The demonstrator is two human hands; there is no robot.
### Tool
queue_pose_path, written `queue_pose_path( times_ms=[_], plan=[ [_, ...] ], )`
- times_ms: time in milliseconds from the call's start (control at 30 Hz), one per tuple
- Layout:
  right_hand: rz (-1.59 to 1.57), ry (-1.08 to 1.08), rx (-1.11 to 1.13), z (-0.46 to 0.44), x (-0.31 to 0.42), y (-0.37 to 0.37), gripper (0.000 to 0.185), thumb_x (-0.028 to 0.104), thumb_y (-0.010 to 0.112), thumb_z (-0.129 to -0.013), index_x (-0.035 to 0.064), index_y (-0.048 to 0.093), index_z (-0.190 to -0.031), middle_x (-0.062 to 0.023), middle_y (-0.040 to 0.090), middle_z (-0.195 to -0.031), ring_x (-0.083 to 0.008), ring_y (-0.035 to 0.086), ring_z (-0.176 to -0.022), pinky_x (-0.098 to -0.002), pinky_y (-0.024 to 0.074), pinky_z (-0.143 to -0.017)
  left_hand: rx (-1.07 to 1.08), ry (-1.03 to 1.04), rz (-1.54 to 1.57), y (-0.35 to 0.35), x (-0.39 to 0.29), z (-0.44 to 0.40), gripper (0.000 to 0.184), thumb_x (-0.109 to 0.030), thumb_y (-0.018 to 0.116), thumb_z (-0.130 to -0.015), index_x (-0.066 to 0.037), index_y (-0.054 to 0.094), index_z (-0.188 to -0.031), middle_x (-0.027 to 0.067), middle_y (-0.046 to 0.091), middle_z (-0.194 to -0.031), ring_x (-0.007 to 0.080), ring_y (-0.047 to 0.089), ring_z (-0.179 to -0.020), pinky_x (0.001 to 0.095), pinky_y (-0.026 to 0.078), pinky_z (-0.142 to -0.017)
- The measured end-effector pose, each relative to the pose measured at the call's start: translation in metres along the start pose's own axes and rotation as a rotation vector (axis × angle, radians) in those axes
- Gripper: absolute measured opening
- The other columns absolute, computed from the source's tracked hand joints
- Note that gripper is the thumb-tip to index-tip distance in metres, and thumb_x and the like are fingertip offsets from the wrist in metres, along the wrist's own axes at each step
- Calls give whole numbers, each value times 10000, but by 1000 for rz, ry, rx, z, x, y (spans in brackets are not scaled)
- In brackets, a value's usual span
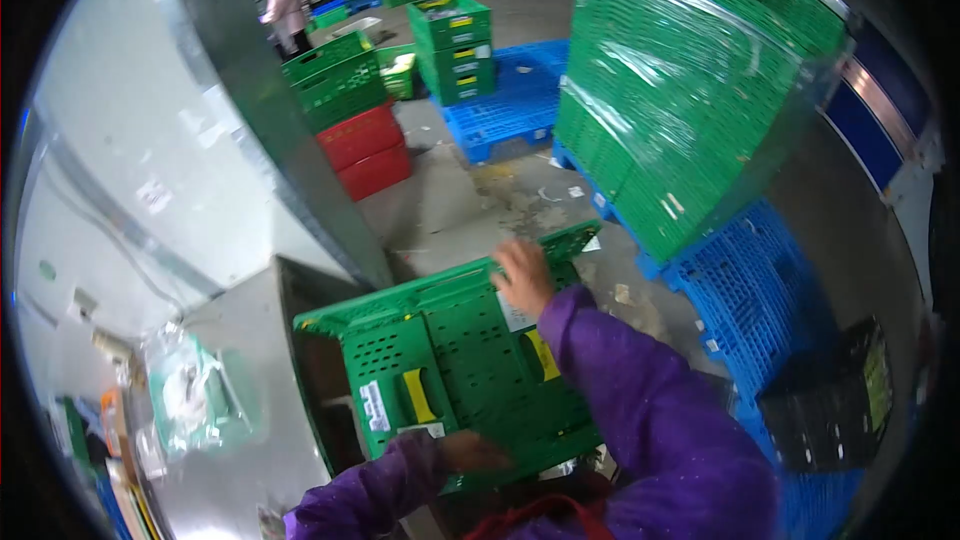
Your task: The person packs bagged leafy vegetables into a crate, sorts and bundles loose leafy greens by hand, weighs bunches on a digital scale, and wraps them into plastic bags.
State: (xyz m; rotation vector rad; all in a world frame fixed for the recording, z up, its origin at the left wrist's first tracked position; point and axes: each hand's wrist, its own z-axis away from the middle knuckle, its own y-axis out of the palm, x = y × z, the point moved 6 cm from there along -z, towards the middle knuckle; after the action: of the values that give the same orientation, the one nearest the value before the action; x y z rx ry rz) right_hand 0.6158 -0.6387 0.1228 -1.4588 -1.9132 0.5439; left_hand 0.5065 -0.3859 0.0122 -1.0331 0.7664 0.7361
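Observation:
A green folding plastic crate with yellow handle parts and white labels is in front of me, tilted. One long perforated side stands raised along its far edge. My right hand has its fingers curled over the top of that raised side. Lower down, my left hand lies over the near part of the crate with fingers stretched out to the right, somewhat blurred. Whether the left palm presses on the plastic I cannot tell. Both arms are in purple sleeves.
To the left is a metal table with a clear plastic bag on it. Wrapped green crates tower on a blue pallet at right. A black crate sits below. Red crates stand beyond a post; a person is farther back.

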Motion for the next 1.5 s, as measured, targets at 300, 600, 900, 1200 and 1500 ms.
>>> queue_pose_path(
  times_ms=[300, 600, 900, 1200, 1500],
  plan=[
    [-133, -370, 881, 247, 39, 87, 288, 300, 614, -805, 74, 627, -983, -156, 506, -1191, -336, 413, -1170, -550, 280, -991, -473, -53, -780, -10, 96, -16, 202, -368, 648, -713, -185, 689, -791, 72, 596, -883, 323, 519, -918, 502, 382, -816],
    [-32, -530, 1298, 232, 48, 104, 322, 350, 569, -843, 120, 654, -1051, -149, 478, -1285, -344, 363, -1252, -576, 201, -1063, -355, 13, -725, -19, 89, -27, 278, -367, 685, -676, -171, 696, -874, 56, 652, -968, 306, 568, -966, 493, 361, -904],
    [-119, -448, 1038, 262, 44, 110, 224, 319, 604, -749, 126, 716, -723, -128, 537, -1203, -298, 422, -1199, -545, 191, -1079, -142, -208, -728, -15, 105, -25, 273, -369, 587, -810, -111, 649, -878, 109, 625, -792, 270, 594, -848, 450, 339, -965],
    [-83, -507, 1121, 179, 65, 31, 229, 288, 631, -762, 88, 659, -656, -32, 582, -685, -210, 537, -796, -355, 382, -845, -422, -36, -604, -36, 88, -9, 212, -291, 629, -773, -95, 574, -715, 74, 577, -660, 272, 576, -682, 405, 409, -779],
    [352, -235, 910, 132, -3, -75, 159, 185, 643, -684, 92, 584, -570, -78, 533, -611, -267, 544, -730, -411, 415, -837, -768, -99, -625, -111, 6, 170, 242, -211, 686, -704, -135, 489, -588, 15, 485, -552, 226, 522, -571, 356, 387, -726]
  ],
)
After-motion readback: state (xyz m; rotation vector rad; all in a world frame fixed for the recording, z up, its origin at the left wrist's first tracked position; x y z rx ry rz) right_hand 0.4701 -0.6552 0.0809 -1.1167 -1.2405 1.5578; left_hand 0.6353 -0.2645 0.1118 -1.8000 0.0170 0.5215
